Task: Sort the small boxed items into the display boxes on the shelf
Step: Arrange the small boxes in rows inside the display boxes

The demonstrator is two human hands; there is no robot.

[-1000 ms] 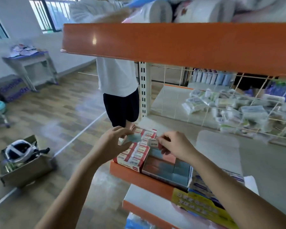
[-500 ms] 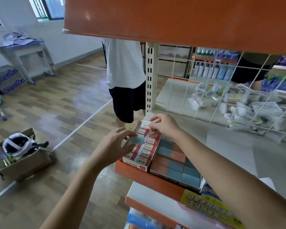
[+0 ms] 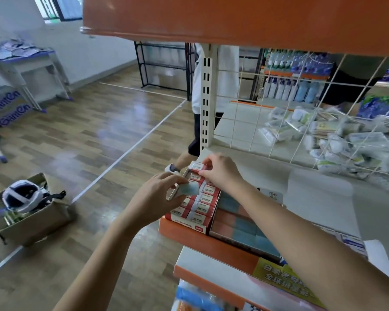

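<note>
A red display box (image 3: 184, 222) full of small red-and-white boxed items stands at the shelf's left front corner. Beside it on the right sits a second display box (image 3: 238, 234) with blue and salmon blocks. My right hand (image 3: 220, 170) reaches over the far end of the red box and pinches a small red-and-white box (image 3: 195, 166) at the back row. My left hand (image 3: 154, 198) hovers at the red box's left side and holds a small pale blue item (image 3: 189, 190) between thumb and fingers.
An orange upper shelf (image 3: 234, 19) hangs close overhead. A wire grid (image 3: 301, 122) backs the shelf, with packaged goods behind it. A person stands behind the upright post (image 3: 206, 97). A cardboard box with a helmet (image 3: 25, 207) sits on the floor at left.
My right hand carried its small box from the middle of the red display box to its far end. My left hand stayed at the box's left side with the pale blue item. The view tilted down.
</note>
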